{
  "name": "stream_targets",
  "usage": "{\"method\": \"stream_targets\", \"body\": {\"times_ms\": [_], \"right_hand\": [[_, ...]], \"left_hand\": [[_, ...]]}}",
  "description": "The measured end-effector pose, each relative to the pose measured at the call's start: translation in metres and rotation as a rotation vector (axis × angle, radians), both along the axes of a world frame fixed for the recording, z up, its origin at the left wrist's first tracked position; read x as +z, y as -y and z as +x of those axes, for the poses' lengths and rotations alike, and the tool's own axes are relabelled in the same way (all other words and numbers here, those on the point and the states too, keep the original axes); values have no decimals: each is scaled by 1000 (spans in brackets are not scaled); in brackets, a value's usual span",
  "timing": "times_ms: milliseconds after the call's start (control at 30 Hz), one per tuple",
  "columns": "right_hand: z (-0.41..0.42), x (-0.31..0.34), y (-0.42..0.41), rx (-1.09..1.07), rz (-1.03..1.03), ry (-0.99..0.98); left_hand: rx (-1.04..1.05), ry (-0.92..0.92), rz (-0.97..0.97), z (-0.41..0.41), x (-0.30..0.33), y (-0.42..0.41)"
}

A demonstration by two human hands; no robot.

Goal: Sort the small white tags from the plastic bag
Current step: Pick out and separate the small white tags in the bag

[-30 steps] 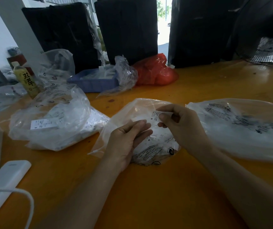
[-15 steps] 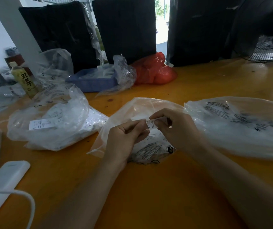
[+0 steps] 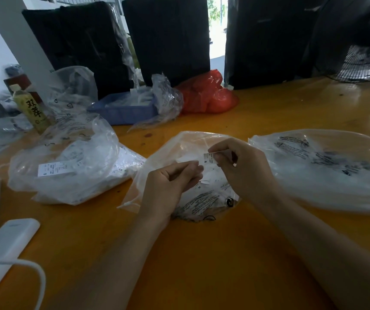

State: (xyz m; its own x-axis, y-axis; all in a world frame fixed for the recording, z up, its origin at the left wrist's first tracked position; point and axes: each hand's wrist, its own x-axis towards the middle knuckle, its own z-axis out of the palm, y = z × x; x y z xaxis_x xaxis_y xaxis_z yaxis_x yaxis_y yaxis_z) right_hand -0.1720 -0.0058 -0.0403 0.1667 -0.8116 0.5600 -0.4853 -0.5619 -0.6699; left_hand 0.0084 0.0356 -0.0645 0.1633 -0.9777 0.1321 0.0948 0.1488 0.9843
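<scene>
A yellow-orange table (image 3: 202,253) is seen from above, with two bare forearms reaching in from the near edge toward a clear plastic bag (image 3: 179,151) lying at the table's middle. The sorting appears to be under way rather than finished — loose white tags (image 3: 206,175) can be made out inside the middle bag, so more is judged to be left there. A fuller clear bag of white tags (image 3: 67,171) lies toward the left edge and a large, flatter clear bag (image 3: 327,166) toward the right edge; which sizes are kept in them cannot be told. A single small white tag (image 3: 209,158), printed with an "S", is pinched between the thumb and forefinger of the right hand (image 3: 244,168) just above the middle bag, the other fingers being curled in. The left hand (image 3: 170,184) is held just beside it over the same bag, its fingers bent inward with the fingertips (image 3: 198,168) close to the tag; whether anything is gripped by them cannot be told. Toward the far edge a blue tray (image 3: 121,110), a red bag (image 3: 208,95) and a drink bottle (image 3: 31,108) are set — well apart from the hands.
</scene>
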Motion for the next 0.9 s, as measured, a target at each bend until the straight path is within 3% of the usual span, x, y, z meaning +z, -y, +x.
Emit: {"method": "stream_targets", "body": {"times_ms": [400,900], "right_hand": [[3,-9,3,90,2,-180],[0,-11,5,124,91,-136]], "left_hand": [[11,96,5,2,-2,-1],[16,156,-24,1,0,-4]]}}
